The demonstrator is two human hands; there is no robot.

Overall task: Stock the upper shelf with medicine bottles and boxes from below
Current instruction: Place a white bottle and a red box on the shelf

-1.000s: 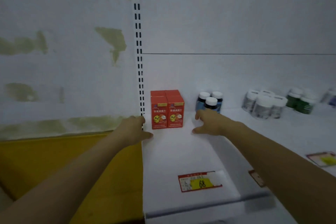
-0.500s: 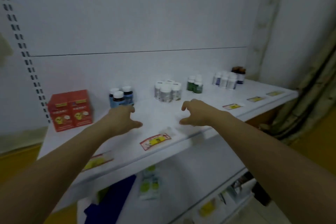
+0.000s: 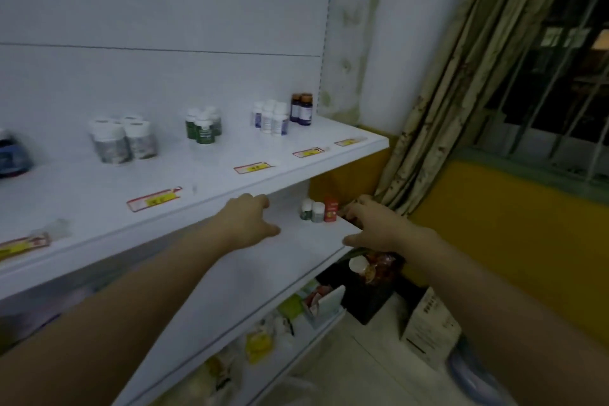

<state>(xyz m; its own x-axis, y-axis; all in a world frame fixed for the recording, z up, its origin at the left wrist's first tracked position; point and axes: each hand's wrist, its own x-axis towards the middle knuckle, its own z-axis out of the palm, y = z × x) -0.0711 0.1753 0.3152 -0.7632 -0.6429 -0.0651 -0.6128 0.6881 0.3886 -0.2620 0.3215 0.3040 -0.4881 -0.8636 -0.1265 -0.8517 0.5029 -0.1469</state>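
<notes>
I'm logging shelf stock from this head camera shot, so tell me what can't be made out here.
- Price tags on the upper shelf: print too small and blurred.
- Blue item: cut off by the left edge and blurred.
- Small bottles and red box on the lower shelf: labels too small.
- Right hand: fingertips hidden behind the hand.
- Bottom shelf goods: blurred.

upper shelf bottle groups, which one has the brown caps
The dark bottle pair at the far right end of the upper shelf, beside the white-capped cluster; every other group has white caps.
</notes>
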